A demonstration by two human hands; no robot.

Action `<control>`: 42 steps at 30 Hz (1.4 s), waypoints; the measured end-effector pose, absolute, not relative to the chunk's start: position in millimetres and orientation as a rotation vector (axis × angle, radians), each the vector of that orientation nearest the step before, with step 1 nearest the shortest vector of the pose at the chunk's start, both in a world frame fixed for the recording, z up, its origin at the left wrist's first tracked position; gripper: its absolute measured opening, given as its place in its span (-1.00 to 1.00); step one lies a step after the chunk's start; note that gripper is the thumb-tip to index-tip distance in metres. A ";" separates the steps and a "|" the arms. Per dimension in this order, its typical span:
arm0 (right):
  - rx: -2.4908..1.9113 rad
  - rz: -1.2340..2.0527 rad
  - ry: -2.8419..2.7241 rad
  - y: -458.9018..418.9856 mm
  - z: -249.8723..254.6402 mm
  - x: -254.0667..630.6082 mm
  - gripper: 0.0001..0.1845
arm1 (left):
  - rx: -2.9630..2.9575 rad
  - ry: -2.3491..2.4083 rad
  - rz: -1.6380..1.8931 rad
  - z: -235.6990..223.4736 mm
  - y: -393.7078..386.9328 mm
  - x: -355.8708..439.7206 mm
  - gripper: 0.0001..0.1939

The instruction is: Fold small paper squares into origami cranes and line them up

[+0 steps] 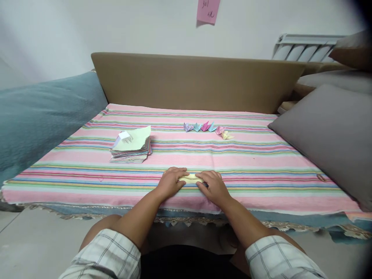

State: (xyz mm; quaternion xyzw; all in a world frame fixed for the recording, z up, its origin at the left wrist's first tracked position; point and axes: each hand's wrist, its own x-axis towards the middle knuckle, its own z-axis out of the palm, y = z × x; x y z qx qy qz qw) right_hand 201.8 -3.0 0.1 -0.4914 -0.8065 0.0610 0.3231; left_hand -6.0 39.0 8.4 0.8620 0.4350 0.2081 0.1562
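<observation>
Checked sleeves (109, 252) nearest. We're watching left hand (172, 181) and right hand (214, 186) pinching a yellow strip (191, 178), seemingly part-folded, right of the paper stack (138, 138) and nearer us. Six folded shapes (205, 126), apparently done, are sitting right of the stack; its sheets are lying unfolded.

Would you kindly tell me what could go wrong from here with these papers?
The yellow paper, held at its ends by the left hand and right hand, could crease unevenly, as the striped cloth beneath looks soft. The untidily piled paper stack might slide if bumped, perhaps dropping the white block on top.
</observation>
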 end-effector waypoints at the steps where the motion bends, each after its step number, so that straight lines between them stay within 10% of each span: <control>1: -1.297 0.170 -2.114 -0.5 -1.3 198.8 -0.73 | 2.463 1.246 0.596 9.1 38.8 -5.5 -0.61; 42: -1.370 0.248 -2.048 22.1 -14.6 188.8 -0.79 | 2.421 1.578 0.704 8.5 23.5 15.4 -0.83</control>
